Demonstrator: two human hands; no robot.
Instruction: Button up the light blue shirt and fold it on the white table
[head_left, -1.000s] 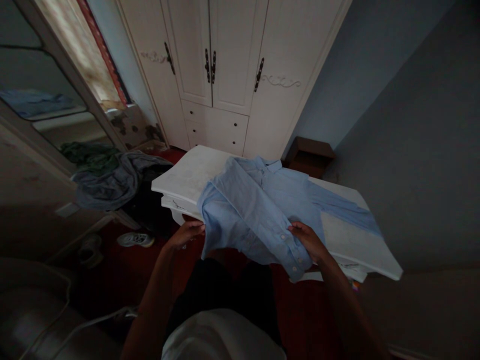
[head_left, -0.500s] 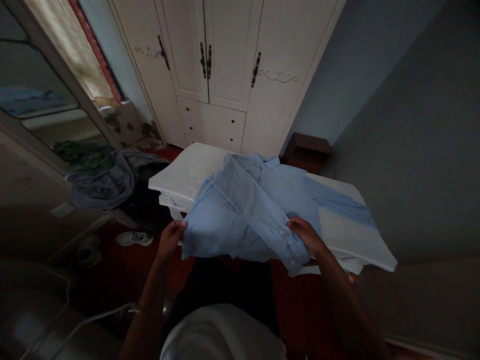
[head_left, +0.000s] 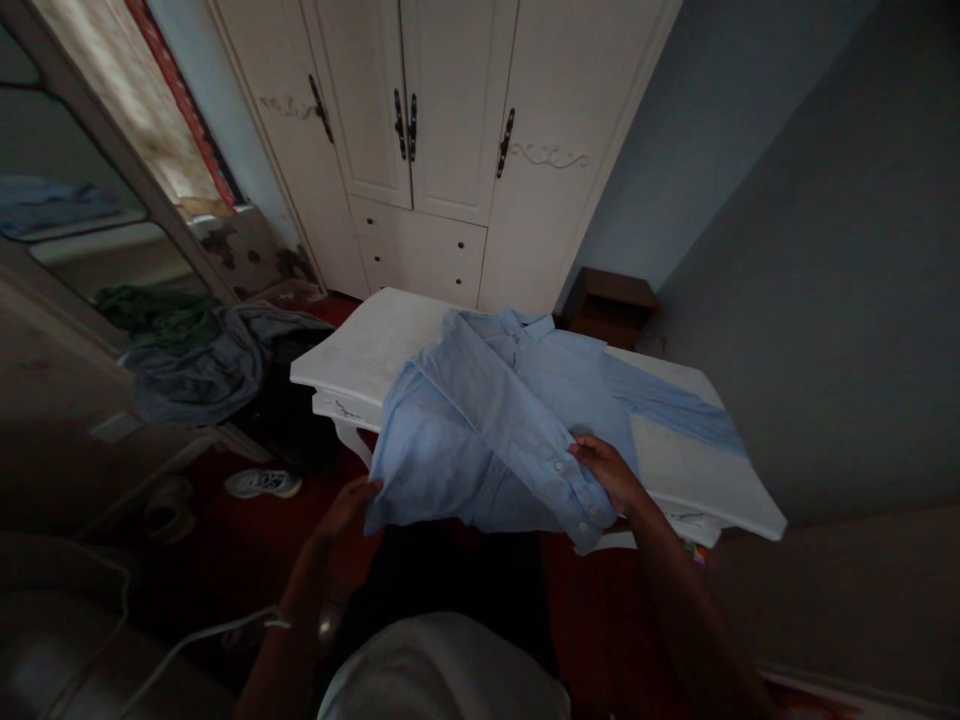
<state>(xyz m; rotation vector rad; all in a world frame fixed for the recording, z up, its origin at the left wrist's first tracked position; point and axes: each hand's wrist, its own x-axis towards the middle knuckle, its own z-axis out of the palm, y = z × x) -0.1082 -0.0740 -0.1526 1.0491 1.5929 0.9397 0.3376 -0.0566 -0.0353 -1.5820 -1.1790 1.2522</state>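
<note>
A light blue button-up shirt (head_left: 442,440) lies across a white table (head_left: 352,340), its collar toward the far edge. One sleeve is folded diagonally over the front, its buttoned cuff near the close edge; the other sleeve stretches out to the right over the tabletop. My left hand (head_left: 352,505) pinches the shirt's side near its lower left corner, which hangs past the table's edge. With fingertips closed on the folded sleeve just above the cuff, my right hand (head_left: 606,470) rests at the right of the shirt's front.
Behind the table stands a white wardrobe (head_left: 442,120) with dark handles. A small brown cabinet (head_left: 619,290) is beside it. Heaped clothes (head_left: 202,370) lie at the left, near a mirror (head_left: 82,170). A sneaker (head_left: 262,484) sits on the red floor.
My left hand has moved down toward me, drawing the shirt's lower left corner lower. My right hand keeps its hold on the sleeve. The view has shifted slightly.
</note>
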